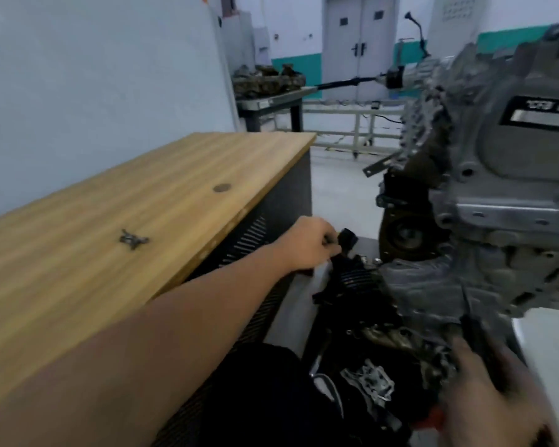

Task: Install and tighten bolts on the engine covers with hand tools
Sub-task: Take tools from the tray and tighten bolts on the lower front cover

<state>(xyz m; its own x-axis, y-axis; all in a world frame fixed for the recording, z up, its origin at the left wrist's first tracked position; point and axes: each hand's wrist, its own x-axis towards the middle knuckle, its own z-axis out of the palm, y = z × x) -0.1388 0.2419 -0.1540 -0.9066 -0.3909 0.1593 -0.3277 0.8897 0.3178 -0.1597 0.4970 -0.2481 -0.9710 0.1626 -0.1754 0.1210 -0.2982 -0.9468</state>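
A grey engine (484, 201) with bolted covers fills the right side, tilted on its stand. My left hand (307, 246) reaches down beside the workbench and is closed around a small dark part, next to a black ribbed part (355, 279) lying low under the engine. My right hand (488, 391), blurred at the bottom right, grips a dark tool handle (478, 337) that points up toward the engine's underside. Loose metal parts (371, 382) lie on a dark surface between my hands.
A wooden-topped workbench (142, 227) runs along the left, with a small metal bracket (133, 239) on it. Behind, a second table (271, 98) carries engine parts. A white frame (355, 124) and grey double doors (359, 43) stand at the back.
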